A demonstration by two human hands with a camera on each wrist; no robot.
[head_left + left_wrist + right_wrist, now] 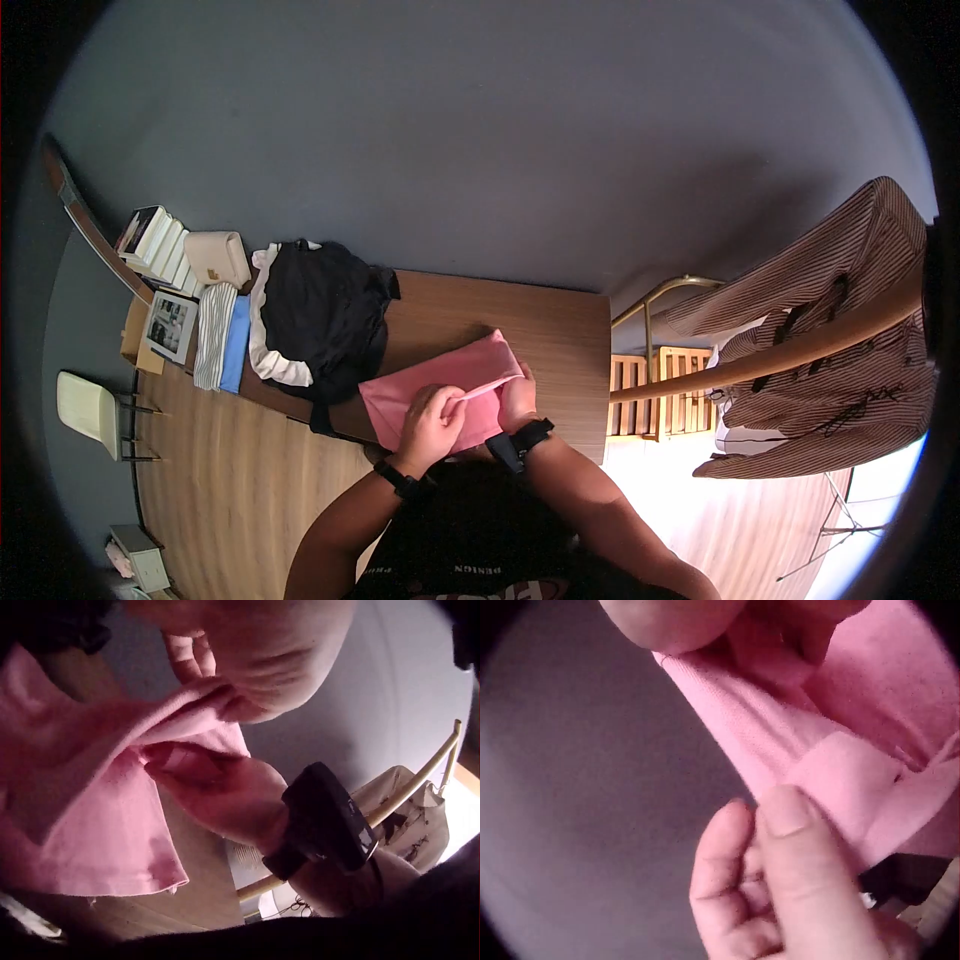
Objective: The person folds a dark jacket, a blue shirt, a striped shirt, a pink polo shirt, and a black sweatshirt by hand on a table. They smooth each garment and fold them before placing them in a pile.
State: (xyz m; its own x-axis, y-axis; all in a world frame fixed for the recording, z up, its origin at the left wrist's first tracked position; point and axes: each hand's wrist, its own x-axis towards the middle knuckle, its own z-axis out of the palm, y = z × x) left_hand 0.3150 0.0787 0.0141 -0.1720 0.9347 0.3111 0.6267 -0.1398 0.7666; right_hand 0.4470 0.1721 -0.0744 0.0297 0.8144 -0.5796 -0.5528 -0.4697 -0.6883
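A folded pink garment [400, 390] lies at the front edge of the wooden table [540, 320], partly raised between both hands. My left hand [432, 430] pinches a lifted fold of it; the right wrist view shows the left thumb [787, 817] and curled fingers at the fabric's edge. At the garment's right end, my right hand [518, 400] grips the cloth, its fingertips partly hidden by the fold. Seen from the left wrist, the right hand [240, 802] has its fingers in under the pink layer [97, 847].
Left of the garment lies a heap of black clothing [325, 320] over white cloth [280, 365]. Beyond are folded striped [215, 335] and blue cloths [236, 345], a photo frame [170, 325], a beige bag [217, 258] and books [155, 245]. Striped clothes [840, 350] hang at right beside a wooden rail [800, 355].
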